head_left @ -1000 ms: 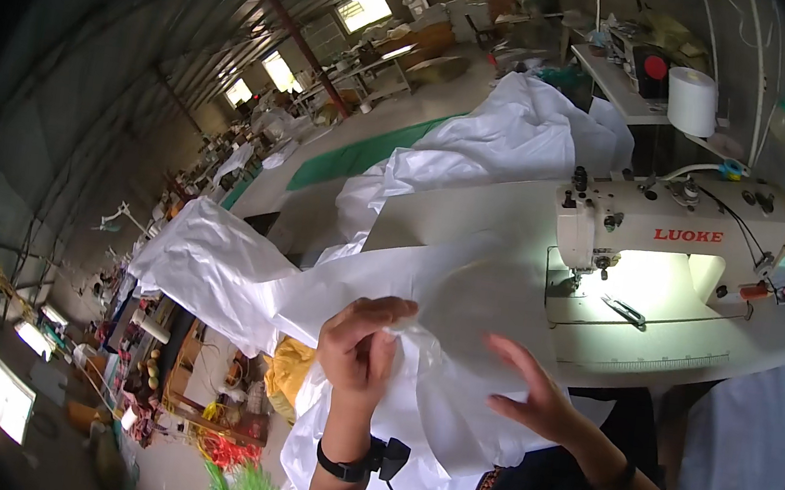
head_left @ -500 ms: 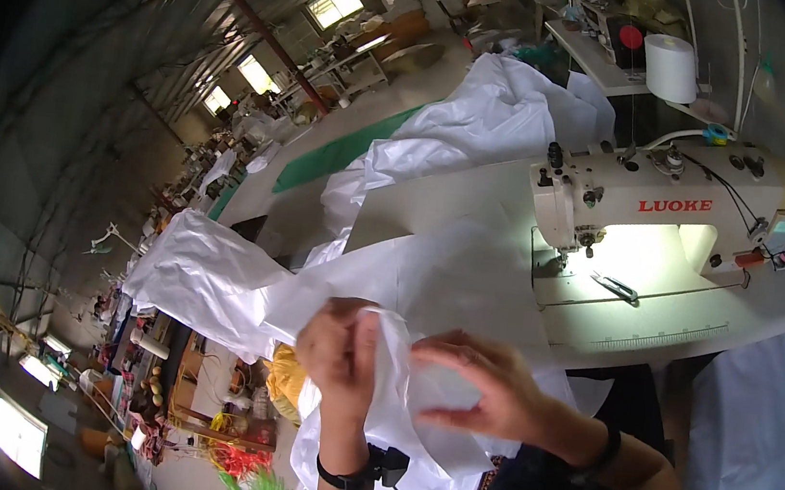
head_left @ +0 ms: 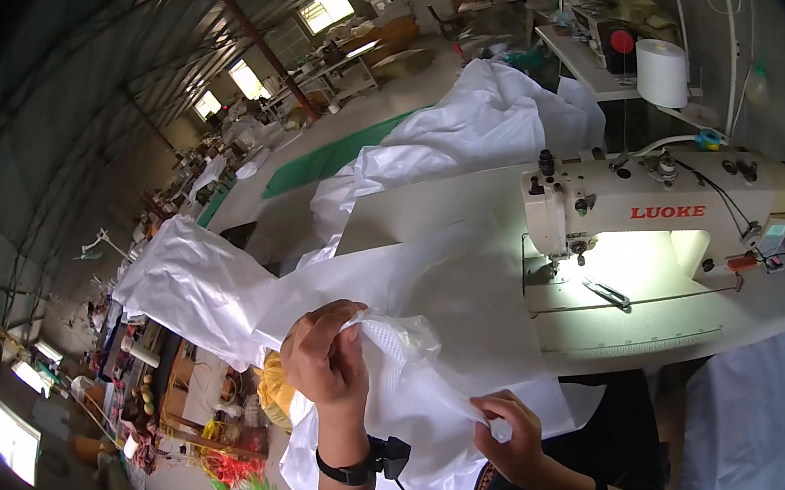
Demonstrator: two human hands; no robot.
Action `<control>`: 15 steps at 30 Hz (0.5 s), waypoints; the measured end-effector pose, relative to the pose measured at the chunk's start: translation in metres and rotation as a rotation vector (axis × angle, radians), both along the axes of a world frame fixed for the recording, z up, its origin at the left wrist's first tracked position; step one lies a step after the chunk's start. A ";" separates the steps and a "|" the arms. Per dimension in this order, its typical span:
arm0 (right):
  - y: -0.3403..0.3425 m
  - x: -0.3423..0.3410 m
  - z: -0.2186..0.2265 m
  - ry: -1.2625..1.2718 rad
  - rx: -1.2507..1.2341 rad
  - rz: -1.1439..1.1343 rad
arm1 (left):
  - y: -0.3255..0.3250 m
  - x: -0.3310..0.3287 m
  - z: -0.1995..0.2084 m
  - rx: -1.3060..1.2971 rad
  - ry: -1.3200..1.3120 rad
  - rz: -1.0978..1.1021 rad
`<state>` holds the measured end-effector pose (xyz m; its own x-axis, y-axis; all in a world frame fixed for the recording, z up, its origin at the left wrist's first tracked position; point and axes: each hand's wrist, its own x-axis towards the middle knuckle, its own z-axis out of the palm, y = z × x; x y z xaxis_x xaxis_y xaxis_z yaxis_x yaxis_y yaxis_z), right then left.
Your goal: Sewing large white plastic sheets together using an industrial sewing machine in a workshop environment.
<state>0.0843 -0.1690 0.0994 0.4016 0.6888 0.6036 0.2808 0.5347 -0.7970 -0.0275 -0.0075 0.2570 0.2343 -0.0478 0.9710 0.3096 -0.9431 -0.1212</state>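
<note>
A thin white sheet (head_left: 412,368), part of it finely textured and part glossy, is stretched between my hands over the near edge of the table. My left hand (head_left: 327,354) pinches its upper left corner, fingers curled. Lower and to the right, my right hand (head_left: 514,440) grips the sheet's edge between thumb and fingers. Beyond the hands, on the right, stands a white sewing machine (head_left: 662,213) with its lamp lit. A small snipper (head_left: 607,294) lies on the machine bed, right of the needle. The rest of the sheet hangs down over my lap.
More white sheeting (head_left: 200,276) drapes off the table's left side, and a crumpled heap (head_left: 485,110) lies at the back. A white thread cone (head_left: 662,74) stands behind the machine. Yellow cloth (head_left: 274,391) and a shelf of clutter are at lower left.
My right hand has moved down and right and closed on the sheet's edge. The sheet is now spread between both hands. My left hand keeps its pinch, shifted slightly left.
</note>
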 end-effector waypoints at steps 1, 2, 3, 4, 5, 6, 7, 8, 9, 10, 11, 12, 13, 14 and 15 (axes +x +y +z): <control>0.001 -0.005 -0.005 0.131 0.040 -0.038 | 0.003 0.001 0.000 -0.002 -0.001 -0.004; 0.002 -0.006 -0.010 0.128 0.039 -0.038 | 0.005 0.003 0.001 0.031 0.074 0.027; -0.001 -0.004 -0.017 0.199 -0.199 0.047 | 0.006 0.011 0.002 0.061 0.146 0.037; -0.003 -0.002 -0.027 0.275 -0.436 0.130 | 0.009 0.020 0.000 0.057 0.139 0.014; -0.004 0.006 -0.061 0.085 -0.600 0.223 | 0.017 0.037 -0.007 0.065 0.159 -0.035; -0.005 0.001 -0.061 0.151 -0.507 0.317 | 0.026 0.043 -0.008 0.088 0.181 -0.052; -0.011 0.005 -0.056 0.138 -0.484 0.332 | 0.035 0.047 -0.008 0.093 0.172 -0.054; -0.018 0.008 -0.045 0.130 -0.467 0.358 | 0.050 0.050 -0.010 0.095 0.173 -0.058; -0.020 0.014 -0.030 0.132 -0.465 0.354 | 0.068 0.055 -0.011 0.043 0.139 -0.015; -0.019 0.027 -0.006 0.308 -0.587 0.368 | 0.088 0.059 -0.014 -0.015 0.104 0.041; -0.021 0.038 0.008 0.485 -0.709 0.346 | 0.110 0.076 -0.025 -0.119 0.111 0.002; -0.005 0.047 -0.005 0.701 -0.665 0.354 | 0.134 0.100 -0.040 -0.186 0.176 -0.014; 0.009 0.058 -0.026 0.663 -0.626 0.326 | 0.162 0.130 -0.069 -0.241 0.279 0.019; 0.024 0.065 -0.050 0.614 -0.583 0.311 | 0.186 0.152 -0.098 -0.239 0.383 0.063; 0.034 0.063 -0.082 0.500 -0.598 0.343 | 0.214 0.167 -0.136 -0.304 0.420 0.024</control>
